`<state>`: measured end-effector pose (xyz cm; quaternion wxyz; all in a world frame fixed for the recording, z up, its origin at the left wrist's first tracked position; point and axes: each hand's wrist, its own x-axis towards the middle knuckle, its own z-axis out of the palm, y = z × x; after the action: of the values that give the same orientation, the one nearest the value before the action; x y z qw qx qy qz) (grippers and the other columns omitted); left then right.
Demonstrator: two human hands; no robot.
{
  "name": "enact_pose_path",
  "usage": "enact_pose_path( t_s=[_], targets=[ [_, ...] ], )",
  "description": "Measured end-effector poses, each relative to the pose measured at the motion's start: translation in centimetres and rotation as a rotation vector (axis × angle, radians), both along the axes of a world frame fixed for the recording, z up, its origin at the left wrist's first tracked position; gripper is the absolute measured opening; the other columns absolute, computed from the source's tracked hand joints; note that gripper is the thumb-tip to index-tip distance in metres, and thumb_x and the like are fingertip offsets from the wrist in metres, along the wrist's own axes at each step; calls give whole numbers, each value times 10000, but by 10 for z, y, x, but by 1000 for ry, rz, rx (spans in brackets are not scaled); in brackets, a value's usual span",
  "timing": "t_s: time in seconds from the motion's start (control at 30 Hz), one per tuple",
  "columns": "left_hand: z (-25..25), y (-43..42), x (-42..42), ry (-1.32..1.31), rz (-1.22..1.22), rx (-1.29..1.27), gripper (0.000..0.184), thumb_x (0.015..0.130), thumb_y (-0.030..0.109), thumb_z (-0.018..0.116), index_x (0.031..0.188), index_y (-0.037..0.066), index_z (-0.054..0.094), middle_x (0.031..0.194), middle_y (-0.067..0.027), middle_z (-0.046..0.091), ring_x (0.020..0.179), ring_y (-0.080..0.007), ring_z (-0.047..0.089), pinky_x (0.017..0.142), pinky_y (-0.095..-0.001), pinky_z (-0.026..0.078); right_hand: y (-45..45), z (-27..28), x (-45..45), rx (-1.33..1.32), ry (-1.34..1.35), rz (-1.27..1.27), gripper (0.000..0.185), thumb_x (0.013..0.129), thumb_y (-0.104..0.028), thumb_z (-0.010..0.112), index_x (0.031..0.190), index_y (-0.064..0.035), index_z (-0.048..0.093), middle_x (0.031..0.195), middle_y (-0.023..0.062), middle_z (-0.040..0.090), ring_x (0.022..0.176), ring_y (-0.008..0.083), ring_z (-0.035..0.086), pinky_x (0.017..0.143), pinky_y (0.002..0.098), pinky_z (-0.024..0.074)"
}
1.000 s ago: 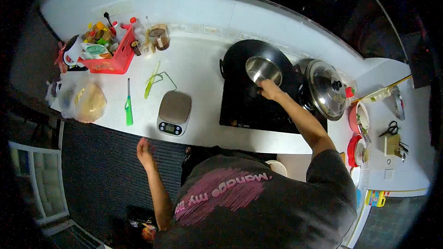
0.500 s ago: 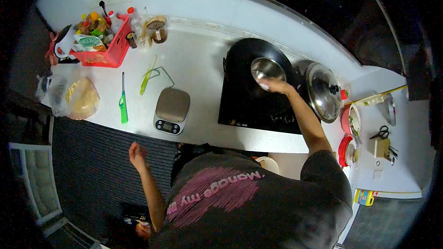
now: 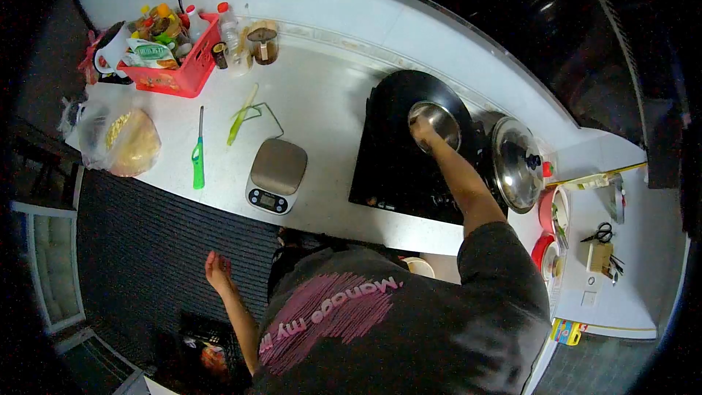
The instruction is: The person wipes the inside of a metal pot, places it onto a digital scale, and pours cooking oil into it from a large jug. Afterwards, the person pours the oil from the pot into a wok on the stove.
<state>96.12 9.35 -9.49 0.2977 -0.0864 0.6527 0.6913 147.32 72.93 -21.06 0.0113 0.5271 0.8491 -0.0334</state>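
Note:
My right hand [image 3: 422,129] reaches into a shiny round metal bowl-like piece [image 3: 447,123] inside the black wok [image 3: 398,91]. Its fingers are bent down and closed; what they hold, if anything, is hidden from me. Beneath the wok is a black stove top [image 3: 398,194], with a glass lid [image 3: 514,165] with a dark knob to its right. Low on the left, my left hand [image 3: 218,269] hangs off the counter over the dark floor, loosely bent, fingers apart and holding nothing. The kitchen scale [image 3: 278,168] is the nearest thing on the counter to it.
On the white counter [image 3: 322,95] lie a green lighter [image 3: 198,161], a green onion stalk [image 3: 241,118] and a bent wire piece [image 3: 272,113]. At the left are a plastic bag [image 3: 135,148] and a red basket [image 3: 172,80]. A range hood [image 3: 504,7] overhangs the upper right.
My right hand has gone farther into the metal bowl-like piece, and the white bit seen at its fingers is out of sight. My left hand has dropped slightly. The whole view has shifted a little.

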Motion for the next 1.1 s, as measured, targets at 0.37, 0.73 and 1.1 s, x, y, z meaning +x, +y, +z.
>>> enact_pose_path(
  t_s=[0.37,0.73,1.1],
  targets=[
    [8,7,11,1,31,26,282,840,169,536,1103,67,529,956,-37,574,829,-151,535,732,-346,426,-55,128,-22,-100,-172,26,283,710,-220,573,921,-38,621,911,202,621,867,325,604,758,397,481],
    [19,8,30,-98,61,29,268,856,101,513,1122,69,524,934,-34,580,804,-153,554,701,-304,440,-63,118,6,-153,-303,24,255,726,-178,568,941,-49,610,957,188,608,866,325,591,758,397,473],
    [-6,5,24,-104,-28,47,290,846,133,545,1127,64,529,989,-34,576,876,-167,552,779,-341,437,-92,182,-14,-641,-450,229,360,767,-262,512,1050,-55,594,1077,158,589,965,321,576,810,394,451]
  ],
)
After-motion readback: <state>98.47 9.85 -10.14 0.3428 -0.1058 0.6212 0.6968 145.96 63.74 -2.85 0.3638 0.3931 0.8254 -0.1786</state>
